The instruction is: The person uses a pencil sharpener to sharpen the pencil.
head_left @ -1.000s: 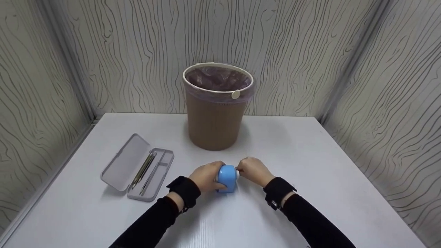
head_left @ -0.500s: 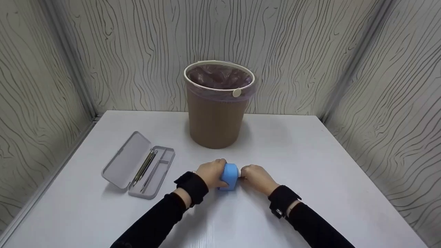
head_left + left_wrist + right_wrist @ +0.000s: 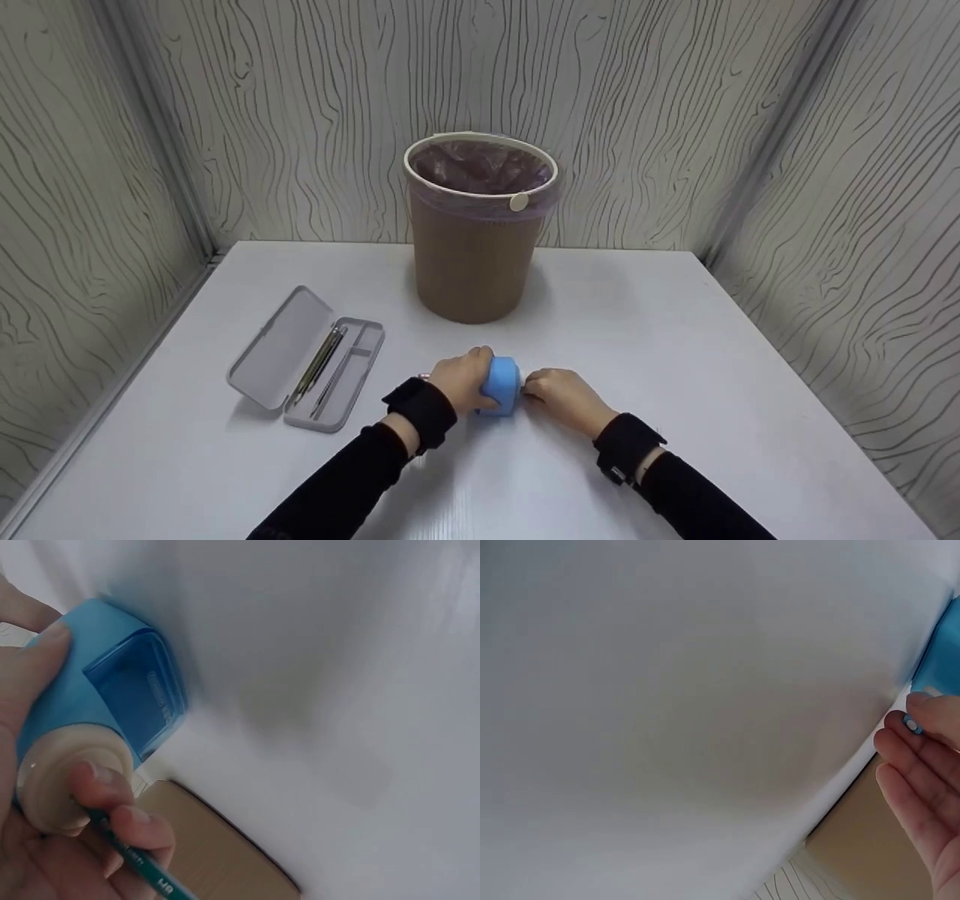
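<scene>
Places are given from the bin (image 3: 472,255). Wood-grain panels (image 3: 480,67): 3, one behind the bin, one to either side. Table (image 3: 637,322), white: 1, beneath it. Bin, brown, upright: 1, with 1 purplish liner (image 3: 480,166) turned over its rim. Pencil case (image 3: 279,349), grey: 1, lid open, in front of the bin and to its left; long axis slants, far end nearer the bin. Inside, at least 2 dark pencils (image 3: 319,365) lie side by side along the case; exact count not readable. Hands: 2, both in front of the bin. Left hand (image 3: 465,379) wraps the sharpener (image 3: 501,386), curled fingertips against the green pencil (image 3: 142,862). Right hand (image 3: 564,396) pinches the small knob (image 3: 911,724) between thumb and finger. Sharpener, blue: 1, in front of the bin, slightly right of its centre, not touching it. Its cream round end (image 3: 45,772) faces left; this axis runs left-right across the bin's front. Green pencil: 1, leading out leftward from the cream end, point hidden. Knob, blue and white: 1, just beside the sharpener's right side.
</scene>
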Motion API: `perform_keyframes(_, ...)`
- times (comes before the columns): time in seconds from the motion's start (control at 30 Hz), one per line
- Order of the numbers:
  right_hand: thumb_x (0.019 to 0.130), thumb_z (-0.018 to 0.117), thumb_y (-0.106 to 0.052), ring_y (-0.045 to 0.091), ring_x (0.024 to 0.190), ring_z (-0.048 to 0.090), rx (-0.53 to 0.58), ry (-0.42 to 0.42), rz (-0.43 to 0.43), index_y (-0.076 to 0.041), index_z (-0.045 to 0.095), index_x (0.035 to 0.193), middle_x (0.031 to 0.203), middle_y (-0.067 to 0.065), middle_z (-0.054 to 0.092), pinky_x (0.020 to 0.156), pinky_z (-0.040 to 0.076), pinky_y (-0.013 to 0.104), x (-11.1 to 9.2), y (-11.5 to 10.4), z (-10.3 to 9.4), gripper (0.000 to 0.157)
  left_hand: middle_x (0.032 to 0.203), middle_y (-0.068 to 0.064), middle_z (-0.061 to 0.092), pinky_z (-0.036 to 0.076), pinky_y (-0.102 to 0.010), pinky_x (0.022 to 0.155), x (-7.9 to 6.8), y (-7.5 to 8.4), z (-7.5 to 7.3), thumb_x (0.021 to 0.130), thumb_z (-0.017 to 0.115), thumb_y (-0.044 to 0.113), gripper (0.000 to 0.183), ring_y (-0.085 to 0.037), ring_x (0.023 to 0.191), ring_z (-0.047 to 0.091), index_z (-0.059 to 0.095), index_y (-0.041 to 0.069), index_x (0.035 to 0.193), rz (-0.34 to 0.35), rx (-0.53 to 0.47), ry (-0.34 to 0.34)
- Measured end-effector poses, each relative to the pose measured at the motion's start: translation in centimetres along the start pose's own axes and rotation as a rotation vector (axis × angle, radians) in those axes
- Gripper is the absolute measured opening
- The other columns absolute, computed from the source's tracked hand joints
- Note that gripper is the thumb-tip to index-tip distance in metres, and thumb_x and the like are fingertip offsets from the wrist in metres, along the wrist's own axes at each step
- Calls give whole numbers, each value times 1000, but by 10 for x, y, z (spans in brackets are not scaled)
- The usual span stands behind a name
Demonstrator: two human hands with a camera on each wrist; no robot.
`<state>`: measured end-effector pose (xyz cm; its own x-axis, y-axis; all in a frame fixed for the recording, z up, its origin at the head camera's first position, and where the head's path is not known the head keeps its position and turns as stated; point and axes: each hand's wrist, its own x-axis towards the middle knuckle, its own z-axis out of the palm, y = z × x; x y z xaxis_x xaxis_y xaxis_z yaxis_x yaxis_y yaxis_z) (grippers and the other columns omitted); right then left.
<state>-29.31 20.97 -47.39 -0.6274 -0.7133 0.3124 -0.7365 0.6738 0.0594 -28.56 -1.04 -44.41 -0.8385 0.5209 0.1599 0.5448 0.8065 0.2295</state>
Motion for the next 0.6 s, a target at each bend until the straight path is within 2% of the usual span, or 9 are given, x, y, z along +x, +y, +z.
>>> perform_keyframes(0.23, 86, 75, -1, 19, 81, 75, 5, -42, 3, -6, 78, 89, 85, 4, 78, 73, 61, 28, -2, 0, -3, 6, 110, -13, 67, 63, -40, 80, 1, 1, 3, 80, 89, 34, 62, -28, 96, 73, 54, 1, 120, -7, -6, -1)
perform_keyframes(0.4, 86, 74, 1, 18, 82, 75, 45, -60, -35, -5, 78, 88, 85, 4, 78, 73, 61, 28, -6, -4, -8, 8, 108, -13, 68, 63, -40, 79, -1, 2, 3, 79, 90, 35, 61, -28, 94, 73, 54, 2, 116, -23, -9, 7)
perform_keyframes(0.6, 86, 74, 3, 19, 88, 77, 101, -70, -36, -5, 80, 97, 92, 5, 80, 79, 62, 30, -13, -9, -18, 14, 109, -14, 67, 63, -40, 80, -1, 2, 1, 79, 89, 34, 63, -29, 95, 73, 54, 1, 119, -26, -22, 3)
